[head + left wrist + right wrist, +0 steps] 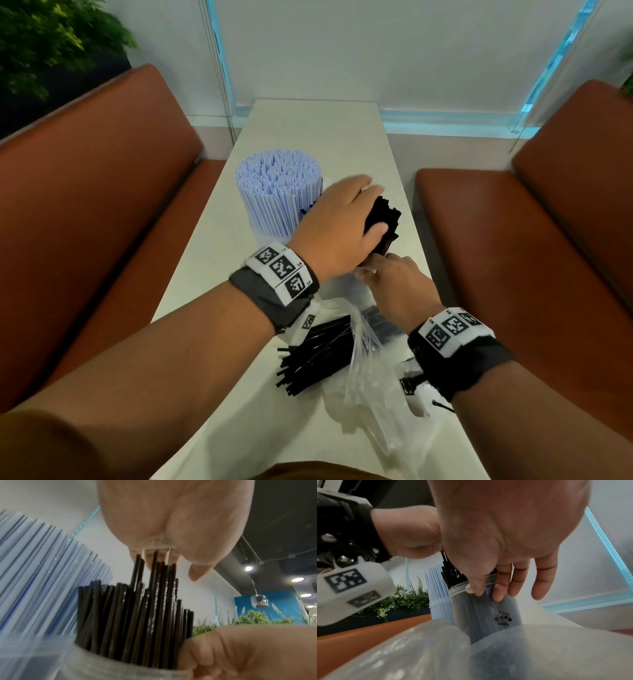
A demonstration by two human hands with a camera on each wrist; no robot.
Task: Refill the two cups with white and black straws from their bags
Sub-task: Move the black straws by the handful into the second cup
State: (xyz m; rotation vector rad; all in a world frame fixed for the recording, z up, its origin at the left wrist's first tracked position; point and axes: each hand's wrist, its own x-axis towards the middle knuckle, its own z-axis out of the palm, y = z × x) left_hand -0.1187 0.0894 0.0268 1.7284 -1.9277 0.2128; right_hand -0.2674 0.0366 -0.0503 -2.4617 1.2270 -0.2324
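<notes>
A clear cup with a panda print stands on the table, packed with upright black straws. My left hand is over their tops, thumb on the near side and fingers curled over the far side, holding the bundle. My right hand grips the cup at its rim, thumb and fingers on either side. Just left of it a second cup is crammed with white straws. Loose black straws stick out of a clear plastic bag under my wrists.
The narrow white table runs away from me toward a glass wall. Brown benches flank it on the left and right. Crumpled clear bags cover the near part of the table. A plant stands behind the left bench.
</notes>
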